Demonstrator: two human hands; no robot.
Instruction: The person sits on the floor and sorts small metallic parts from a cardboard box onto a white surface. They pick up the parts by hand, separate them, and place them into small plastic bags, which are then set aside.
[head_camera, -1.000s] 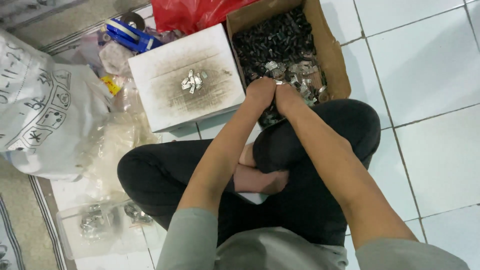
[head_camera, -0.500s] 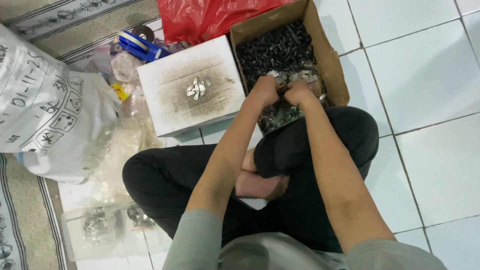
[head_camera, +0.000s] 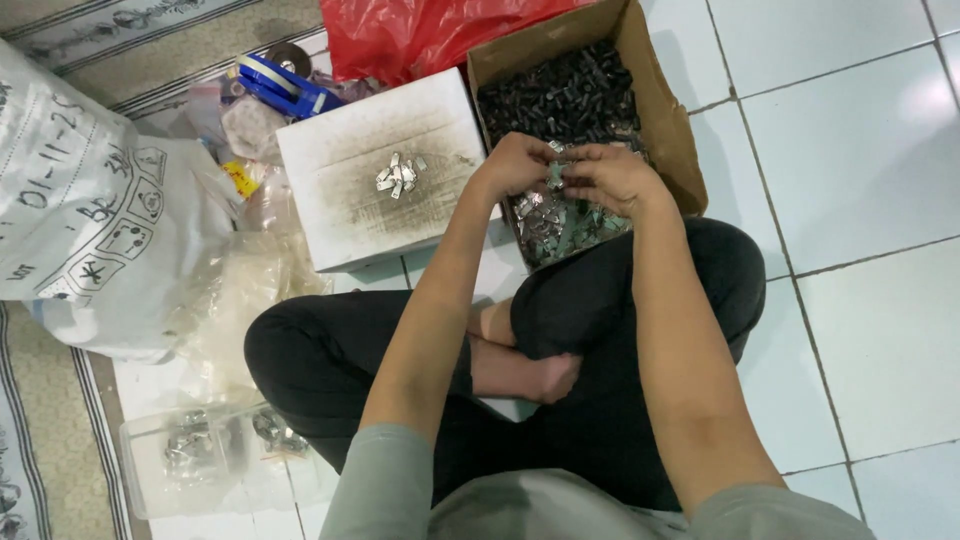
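Nearest: crossed legs in black trousers (head_camera: 600, 400) on the white tiled floor (head_camera: 860, 180), clear plastic tub (head_camera: 200, 460) w/ metal bits by the left knee. Above the lap, left hand (head_camera: 515, 165) & right hand (head_camera: 610, 178) meet, fingers curled onto a small silvery metal piece (head_camera: 556, 175) pinched btw them, over the near end of the cardboard box (head_camera: 665, 130). Box holds shiny clips near, dark parts farther. Left of it, white box (head_camera: 340, 210) w/ a few metal clips (head_camera: 398, 175) on top. Beyond: blue tape dispenser (head_camera: 285, 88), red plastic bag (head_camera: 420, 35).
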